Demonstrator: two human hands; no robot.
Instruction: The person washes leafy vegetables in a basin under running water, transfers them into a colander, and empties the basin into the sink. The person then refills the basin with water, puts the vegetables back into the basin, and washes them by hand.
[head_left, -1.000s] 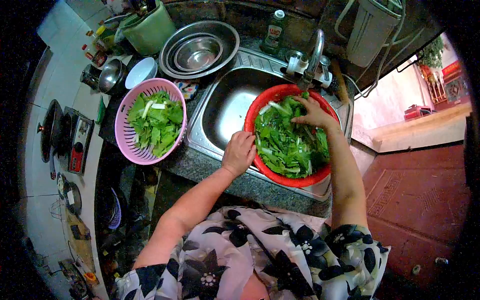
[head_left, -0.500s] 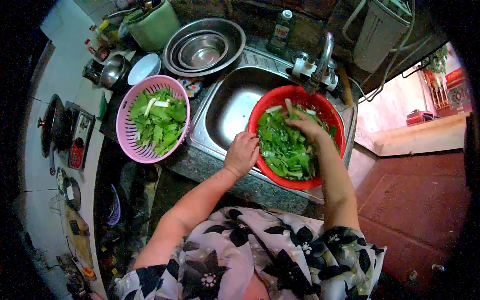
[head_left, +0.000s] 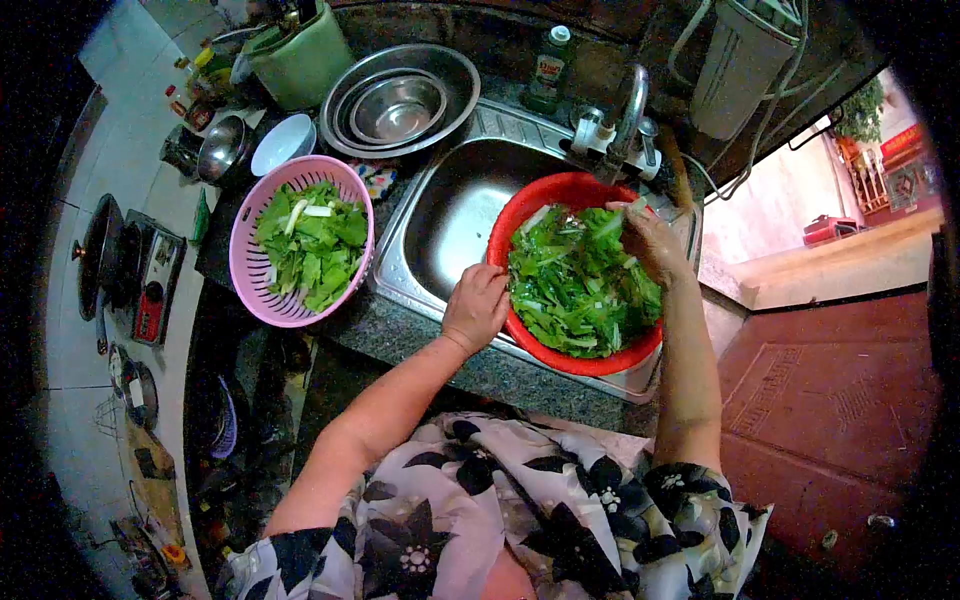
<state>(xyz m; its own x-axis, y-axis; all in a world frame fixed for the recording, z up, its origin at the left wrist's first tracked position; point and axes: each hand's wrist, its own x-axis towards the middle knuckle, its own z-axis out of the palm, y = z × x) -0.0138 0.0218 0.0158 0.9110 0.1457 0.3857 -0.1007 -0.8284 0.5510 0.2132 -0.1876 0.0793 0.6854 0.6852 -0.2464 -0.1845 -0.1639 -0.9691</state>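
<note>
A red basin (head_left: 498, 237) full of cut leafy greens (head_left: 570, 290) in water sits over the right part of the sink. My left hand (head_left: 478, 308) is closed on the basin's left rim. My right hand (head_left: 657, 243) is inside the basin at its right side, fingers curled against a clump of the greens; some fingertips are hidden by leaves. Left of the sink, a pink colander (head_left: 243, 255) holds more cut greens with white stalk pieces on top.
Behind the basin stands the faucet (head_left: 634, 105). A steel sink (head_left: 440, 240) lies under the basin. Nested steel bowls (head_left: 470, 95), a white bowl (head_left: 283, 143) and a green-capped-off soap bottle (head_left: 547, 70) line the back. A gas stove (head_left: 158, 285) is at left.
My right hand has moved from the basin's upper middle to its right side, shifting the greens. My left hand stays on the rim. The view has shifted slightly.
</note>
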